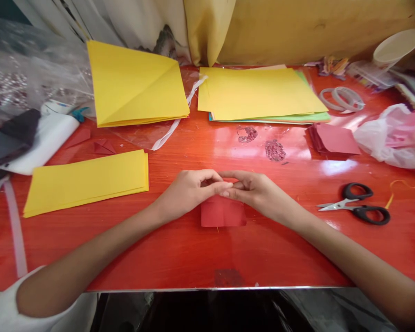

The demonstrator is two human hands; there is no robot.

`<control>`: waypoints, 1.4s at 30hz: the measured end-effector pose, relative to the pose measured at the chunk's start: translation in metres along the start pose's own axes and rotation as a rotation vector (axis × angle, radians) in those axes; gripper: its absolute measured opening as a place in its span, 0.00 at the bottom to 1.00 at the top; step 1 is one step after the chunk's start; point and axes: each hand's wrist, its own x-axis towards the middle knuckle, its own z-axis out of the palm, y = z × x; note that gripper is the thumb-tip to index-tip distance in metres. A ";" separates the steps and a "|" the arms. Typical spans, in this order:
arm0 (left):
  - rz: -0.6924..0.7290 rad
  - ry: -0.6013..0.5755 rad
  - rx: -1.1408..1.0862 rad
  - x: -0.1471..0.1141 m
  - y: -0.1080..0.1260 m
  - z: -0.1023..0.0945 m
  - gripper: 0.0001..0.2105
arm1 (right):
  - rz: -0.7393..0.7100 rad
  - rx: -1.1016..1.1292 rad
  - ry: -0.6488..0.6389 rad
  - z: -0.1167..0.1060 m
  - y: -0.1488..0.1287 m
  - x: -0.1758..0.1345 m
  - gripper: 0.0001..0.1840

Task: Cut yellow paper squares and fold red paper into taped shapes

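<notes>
A creased red paper square point(223, 214) lies near the middle of the red table, its far edge under my fingers. From the left, my left hand point(197, 186) pinches that far edge between thumb and fingers. My right hand point(251, 186) meets it from the right, also closed on the paper, with the fingertips of both hands touching. The part of the paper between the fingers is hidden. To the right lie scissors point(354, 203) with black handles, their blades slightly apart and pointing left.
Yellow paper strips point(86, 182) lie at left, with folded yellow sheets point(138, 87) behind. A stack of coloured paper point(259, 92) sits at the back. Red paper squares point(337, 138), tape rolls point(344, 97) and a plastic bag point(394, 136) are at right. Folded red pieces point(104, 146) rest at left.
</notes>
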 end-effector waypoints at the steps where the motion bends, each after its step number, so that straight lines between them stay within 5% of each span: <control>1: -0.002 -0.008 -0.011 0.000 0.000 0.001 0.15 | -0.002 0.007 -0.005 0.000 0.000 0.000 0.23; 28: 0.035 0.096 -0.028 -0.003 -0.002 0.005 0.12 | -0.019 -0.169 -0.007 -0.004 -0.001 0.001 0.17; 38: -0.097 -0.125 -0.031 0.005 0.002 -0.009 0.12 | 0.008 -0.134 -0.043 -0.008 -0.002 -0.002 0.18; 42: -0.112 -0.115 0.012 0.004 0.004 -0.011 0.11 | 0.015 -0.144 -0.047 -0.009 -0.003 -0.001 0.18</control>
